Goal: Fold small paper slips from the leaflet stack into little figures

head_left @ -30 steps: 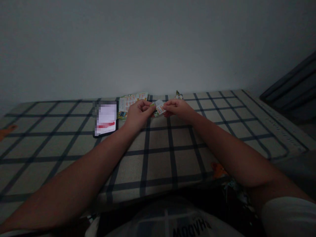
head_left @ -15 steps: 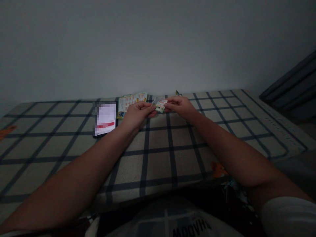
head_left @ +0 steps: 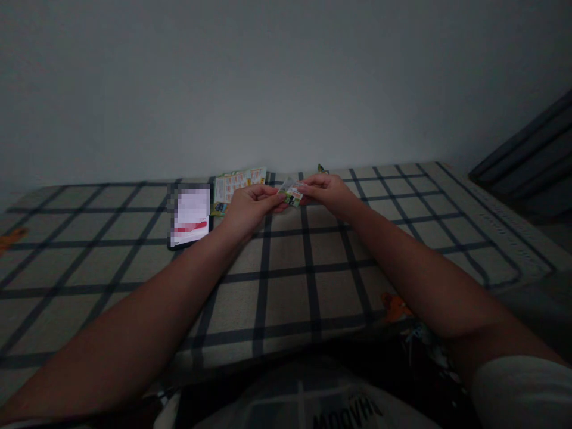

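Between my two hands is a small printed packet [head_left: 292, 195], pale with green and reddish print and a partly see-through upper edge. My left hand [head_left: 251, 205] pinches its left side with thumb and fingers. On the other side, my right hand [head_left: 329, 189] grips its right edge. The packet is held tilted, just above the checked cloth [head_left: 286, 253]. Behind my left hand lies a larger printed sheet [head_left: 235, 182] in green and white with rows of reddish print, partly covered by that hand.
A phone or tablet [head_left: 192, 214] with a lit, blurred screen lies left of the sheet. A small dark green and yellow scrap [head_left: 320, 168] sits behind my right hand. The grey wall [head_left: 286, 89] rises at the cloth's far edge, and dark folded fabric [head_left: 531, 161] is at the right.
The small packet has tilted a little in my fingers, so more of its green printed lower part shows. Both hands stay in nearly the same place.
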Tool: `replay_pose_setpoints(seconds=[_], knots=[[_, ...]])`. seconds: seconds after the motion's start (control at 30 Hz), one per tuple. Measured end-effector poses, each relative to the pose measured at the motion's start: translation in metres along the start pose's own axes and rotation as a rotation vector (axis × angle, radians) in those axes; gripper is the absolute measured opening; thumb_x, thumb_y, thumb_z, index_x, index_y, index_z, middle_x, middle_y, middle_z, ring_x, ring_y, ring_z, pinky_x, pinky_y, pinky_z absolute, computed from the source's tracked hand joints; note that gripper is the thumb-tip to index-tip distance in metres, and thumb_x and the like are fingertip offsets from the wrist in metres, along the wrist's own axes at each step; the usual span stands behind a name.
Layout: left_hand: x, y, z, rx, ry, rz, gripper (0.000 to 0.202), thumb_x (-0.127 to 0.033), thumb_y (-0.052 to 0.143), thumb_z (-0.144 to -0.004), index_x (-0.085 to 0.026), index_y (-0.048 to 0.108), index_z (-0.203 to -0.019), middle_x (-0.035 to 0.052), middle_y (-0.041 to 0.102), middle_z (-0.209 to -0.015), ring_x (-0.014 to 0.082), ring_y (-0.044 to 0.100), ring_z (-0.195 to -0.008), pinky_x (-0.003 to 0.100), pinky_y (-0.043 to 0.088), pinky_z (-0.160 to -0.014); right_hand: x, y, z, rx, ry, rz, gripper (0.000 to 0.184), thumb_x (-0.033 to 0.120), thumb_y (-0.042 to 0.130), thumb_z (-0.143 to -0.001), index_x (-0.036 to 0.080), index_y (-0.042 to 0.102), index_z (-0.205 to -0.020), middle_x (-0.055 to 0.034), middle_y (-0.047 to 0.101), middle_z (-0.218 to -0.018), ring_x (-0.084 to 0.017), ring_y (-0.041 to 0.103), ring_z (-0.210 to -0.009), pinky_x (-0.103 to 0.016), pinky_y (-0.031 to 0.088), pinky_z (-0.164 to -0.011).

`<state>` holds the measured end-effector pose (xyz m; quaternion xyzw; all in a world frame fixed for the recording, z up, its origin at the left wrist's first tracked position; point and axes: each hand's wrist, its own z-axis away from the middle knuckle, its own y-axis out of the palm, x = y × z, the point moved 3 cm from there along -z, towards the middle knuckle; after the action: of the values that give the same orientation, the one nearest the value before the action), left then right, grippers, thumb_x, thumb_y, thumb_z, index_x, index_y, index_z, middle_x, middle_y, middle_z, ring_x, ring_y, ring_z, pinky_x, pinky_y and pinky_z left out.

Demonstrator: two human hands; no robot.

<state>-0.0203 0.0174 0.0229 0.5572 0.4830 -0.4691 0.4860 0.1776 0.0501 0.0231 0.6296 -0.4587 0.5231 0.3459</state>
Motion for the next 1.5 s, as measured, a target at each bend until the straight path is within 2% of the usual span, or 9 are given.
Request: replay_pose_setpoints(seconds=[0.23, 0.43, 0.57, 0.73, 0.9, 1.07, 1.27, 1.37, 1.5], knots=[[0.002, 0.003, 0.002, 0.084, 0.025, -0.07, 0.031, -0.035, 0.088, -0.066, -0.018, 0.065, -0.078, 0.0012, 0.073, -0.076, 0.0132, 0.069, -0.064, 0.028, 0.062, -0.068, 0.003, 0.002, 0.001, 0.033, -0.012, 0.072, 0.047, 0.055, 0.09, -0.065, 0.014, 0.075, -0.082, -0.0053, 0.075, -0.077, -0.013, 0.067, -0.069, -0.027, 0.058, -0.067], [0.003, 0.004, 0.007, 0.091, 0.033, -0.083, 0.035, -0.042, 0.092, -0.064, -0.016, 0.07, -0.072, 0.0022, 0.071, -0.07, 0.0129, 0.067, -0.064, 0.027, 0.06, -0.068, 0.0, 0.002, 0.001, 0.03, -0.016, 0.05, 0.049, 0.056, 0.087, -0.07, 0.016, 0.078, -0.097, -0.0058, 0.078, -0.088, -0.013, 0.068, -0.074, -0.027, 0.059, -0.071], [0.009, 0.003, 0.003, 0.101, -0.054, 0.022, 0.037, -0.039, 0.097, -0.058, -0.016, 0.071, -0.07, 0.0035, 0.074, -0.074, 0.013, 0.069, -0.068, 0.028, 0.061, -0.073, 0.003, 0.0, 0.002, -0.012, -0.055, 0.15, 0.049, 0.063, 0.081, -0.074, 0.015, 0.074, -0.08, -0.0039, 0.072, -0.074, -0.013, 0.064, -0.068, -0.027, 0.055, -0.067], [0.015, 0.004, 0.0, 0.203, -0.183, 0.087, 0.023, -0.029, 0.092, -0.068, -0.016, 0.075, -0.077, 0.008, 0.078, -0.087, 0.0153, 0.074, -0.08, 0.03, 0.063, -0.083, 0.002, -0.003, 0.0, -0.032, -0.097, 0.252, 0.047, 0.062, 0.077, -0.078, 0.015, 0.072, -0.078, -0.0025, 0.069, -0.069, -0.013, 0.062, -0.064, -0.026, 0.051, -0.063], [0.014, 0.003, -0.001, 0.15, -0.141, 0.069, 0.016, -0.021, 0.086, -0.072, -0.014, 0.074, -0.079, 0.006, 0.077, -0.081, 0.0133, 0.073, -0.074, 0.03, 0.063, -0.085, 0.002, -0.002, 0.0, -0.072, -0.083, 0.199, 0.045, 0.058, 0.08, -0.076, 0.014, 0.076, -0.083, -0.0033, 0.071, -0.071, -0.013, 0.063, -0.064, -0.026, 0.053, -0.063], [0.011, 0.004, -0.001, 0.073, -0.089, 0.121, 0.017, -0.019, 0.085, -0.072, -0.014, 0.068, -0.074, 0.0042, 0.075, -0.075, 0.0125, 0.073, -0.072, 0.028, 0.062, -0.083, 0.003, 0.005, 0.003, 0.023, -0.018, 0.185, 0.049, 0.061, 0.081, -0.074, 0.014, 0.077, -0.088, -0.0053, 0.075, -0.077, -0.015, 0.068, -0.07, -0.029, 0.058, -0.069], [0.01, 0.006, 0.004, 0.095, -0.057, -0.031, 0.023, -0.027, 0.088, -0.069, -0.016, 0.068, -0.07, 0.0029, 0.071, -0.068, 0.0136, 0.069, -0.065, 0.026, 0.058, -0.068, 0.006, 0.004, 0.004, 0.112, -0.087, 0.391, 0.042, 0.056, 0.075, -0.082, 0.014, 0.075, -0.078, -0.0048, 0.074, -0.071, -0.013, 0.065, -0.064, -0.025, 0.049, -0.061], [0.008, 0.005, 0.006, 0.102, 0.018, -0.218, 0.03, -0.041, 0.088, -0.071, -0.016, 0.072, -0.071, 0.0026, 0.068, -0.062, 0.013, 0.062, -0.056, 0.025, 0.048, -0.054, 0.007, 0.005, 0.004, 0.155, -0.109, 0.472, 0.039, 0.052, 0.074, -0.083, 0.014, 0.074, -0.074, -0.0036, 0.073, -0.068, -0.011, 0.061, -0.061, -0.024, 0.045, -0.058], [0.008, -0.001, 0.003, 0.065, 0.127, -0.39, 0.04, -0.052, 0.085, -0.074, -0.017, 0.071, -0.062, 0.0038, 0.067, -0.058, 0.0118, 0.055, -0.05, 0.025, 0.033, -0.046, 0.003, 0.007, 0.004, 0.135, -0.096, 0.405, 0.037, 0.049, 0.073, -0.084, 0.013, 0.078, -0.087, -0.0044, 0.075, -0.071, -0.013, 0.065, -0.064, -0.025, 0.05, -0.063]])
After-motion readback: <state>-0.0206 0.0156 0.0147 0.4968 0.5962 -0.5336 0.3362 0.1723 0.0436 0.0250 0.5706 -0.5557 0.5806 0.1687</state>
